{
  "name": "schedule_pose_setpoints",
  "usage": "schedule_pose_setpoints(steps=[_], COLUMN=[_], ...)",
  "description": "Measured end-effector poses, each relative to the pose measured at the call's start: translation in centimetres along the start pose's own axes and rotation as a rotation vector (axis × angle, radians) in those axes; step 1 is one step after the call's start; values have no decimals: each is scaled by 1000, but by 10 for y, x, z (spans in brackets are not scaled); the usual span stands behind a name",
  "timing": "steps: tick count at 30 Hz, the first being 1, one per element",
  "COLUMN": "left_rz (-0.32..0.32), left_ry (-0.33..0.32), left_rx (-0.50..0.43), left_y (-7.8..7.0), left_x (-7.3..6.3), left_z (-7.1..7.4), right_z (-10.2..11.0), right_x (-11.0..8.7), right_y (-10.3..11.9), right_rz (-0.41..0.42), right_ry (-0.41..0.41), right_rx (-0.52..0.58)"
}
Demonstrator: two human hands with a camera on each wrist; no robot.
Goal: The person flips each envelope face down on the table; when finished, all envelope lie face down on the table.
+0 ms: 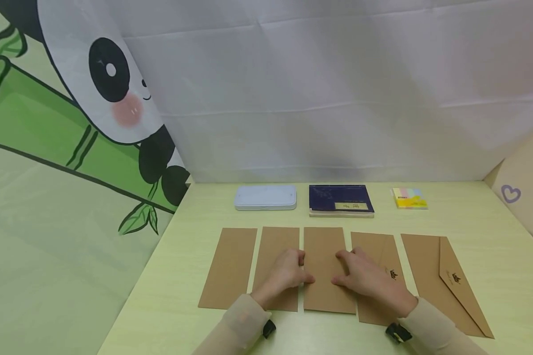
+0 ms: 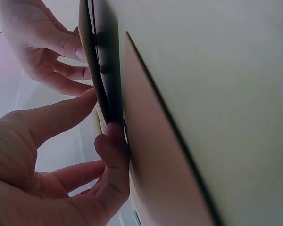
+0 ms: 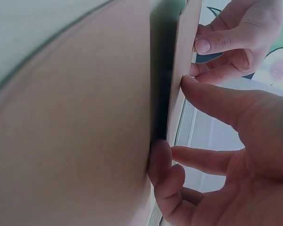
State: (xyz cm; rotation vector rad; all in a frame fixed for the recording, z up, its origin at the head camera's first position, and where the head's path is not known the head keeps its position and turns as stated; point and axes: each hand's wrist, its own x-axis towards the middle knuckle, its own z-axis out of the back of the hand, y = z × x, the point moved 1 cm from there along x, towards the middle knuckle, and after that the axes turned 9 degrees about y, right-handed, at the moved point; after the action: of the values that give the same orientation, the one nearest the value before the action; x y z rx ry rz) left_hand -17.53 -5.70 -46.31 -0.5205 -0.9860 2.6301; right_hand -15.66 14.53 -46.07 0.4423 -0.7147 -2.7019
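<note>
Brown paper envelope [image 1: 323, 271]: between your hands, raised slightly. Left hand [image 1: 287, 272] and right hand [image 1: 367, 278]: each pinching a long edge, thumb above, finger beneath, likely to keep it level. Beneath your left hand: plain envelope [image 1: 280, 240]; farther left, another envelope [image 1: 228, 266]. Beneath your right: crown-printed envelope [image 1: 379, 247]; farther right, flapped envelope [image 1: 431, 276]. Beyond both hands, likely set back for working room: white case [image 1: 265, 197], blue book [image 1: 337, 196], sticky notes [image 1: 410, 198].

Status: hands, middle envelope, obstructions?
Left hand, right hand: pinching opposite edges. Brown rectangular paper envelope, middle of five: side edges raised. Neighbouring brown envelopes close on both sides.
</note>
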Motion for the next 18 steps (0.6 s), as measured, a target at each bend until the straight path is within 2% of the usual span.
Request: schedule_pose_setpoints(steps=[10,18], left_rz=[-18,2], left_ry=[-21,-18], left_rx=[5,15], left_y=[0,1], left_x=[-2,-2], left_z=[0,1], right_z=[1,0], right_x=[-1,-1], right_y=[2,2], right_rz=[-4,-4], right_ry=[7,2], right_rx=[-7,2])
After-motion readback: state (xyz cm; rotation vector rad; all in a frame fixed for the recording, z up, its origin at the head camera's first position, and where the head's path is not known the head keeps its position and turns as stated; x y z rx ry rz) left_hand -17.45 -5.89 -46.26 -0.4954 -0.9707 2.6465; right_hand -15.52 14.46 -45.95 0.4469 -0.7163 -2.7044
